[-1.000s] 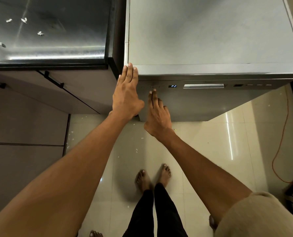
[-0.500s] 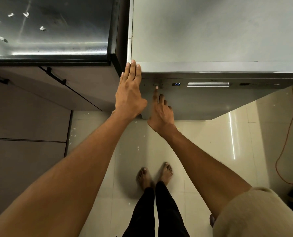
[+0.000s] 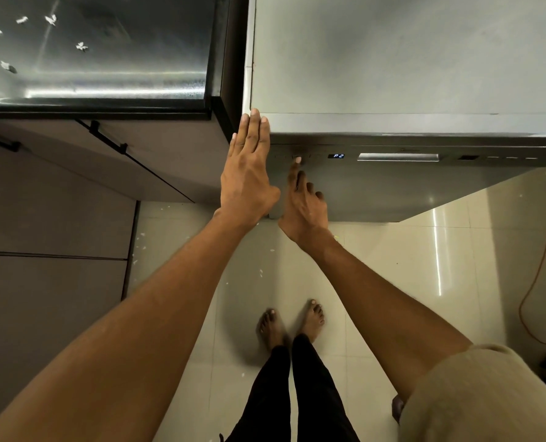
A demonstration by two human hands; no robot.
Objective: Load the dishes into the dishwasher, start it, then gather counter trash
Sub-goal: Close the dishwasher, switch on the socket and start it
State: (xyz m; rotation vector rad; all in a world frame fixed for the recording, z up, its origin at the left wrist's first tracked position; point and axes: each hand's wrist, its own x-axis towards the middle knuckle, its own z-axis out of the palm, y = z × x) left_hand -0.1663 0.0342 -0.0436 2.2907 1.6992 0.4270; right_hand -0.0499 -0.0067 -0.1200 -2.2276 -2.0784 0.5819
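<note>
The silver dishwasher (image 3: 392, 59) stands shut on the right, its lit display (image 3: 338, 156) reading P2 beside a recessed door handle (image 3: 399, 156). My left hand (image 3: 247, 173) lies flat, fingers straight and together, against the dishwasher's upper left corner. My right hand (image 3: 303, 202) reaches up the door front, its straight index fingertip pressing a button on the control strip just left of the display while the other fingers curl loosely. Several white paper scraps (image 3: 81, 46) lie on the dark glossy counter (image 3: 122, 43) at upper left.
Brown cabinet fronts with black bar handles (image 3: 106, 138) fill the left side below the counter. My bare feet (image 3: 292, 323) stand on pale floor tiles flecked with small white bits. An orange cable (image 3: 539, 266) trails across the floor at the right.
My right hand slid up the door front, and its index finger now presses the panel button alone. My left hand stays flat on the dishwasher's corner.
</note>
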